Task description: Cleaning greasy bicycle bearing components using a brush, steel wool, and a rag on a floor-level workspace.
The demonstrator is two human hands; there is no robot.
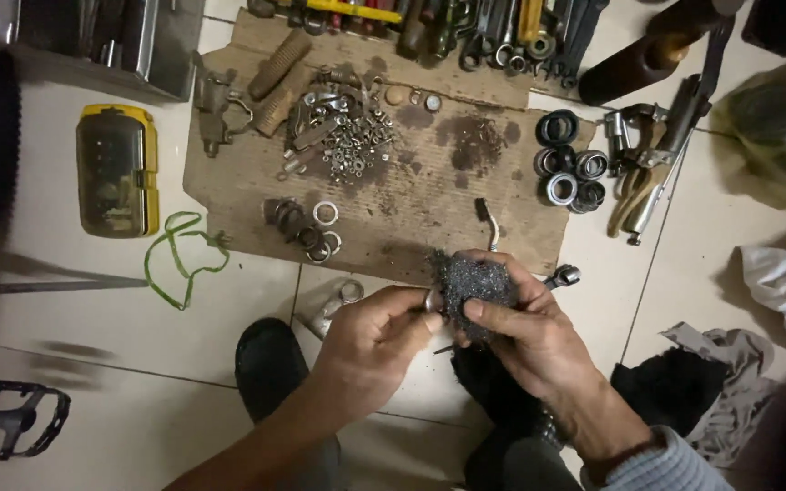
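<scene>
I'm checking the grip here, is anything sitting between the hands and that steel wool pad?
Nothing visible. The right hand grips the steel wool pad directly, and the left hand pinches a small metal part against its edge. Both hands touch what they hold.

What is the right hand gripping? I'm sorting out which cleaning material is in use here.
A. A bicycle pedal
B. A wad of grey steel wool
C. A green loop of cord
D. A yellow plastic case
B: the right hand closes around a wad of grey steel wool, while the left hand pinches a small metal part against it; the yellow case, green cord and pedal lie untouched on the floor.
</scene>
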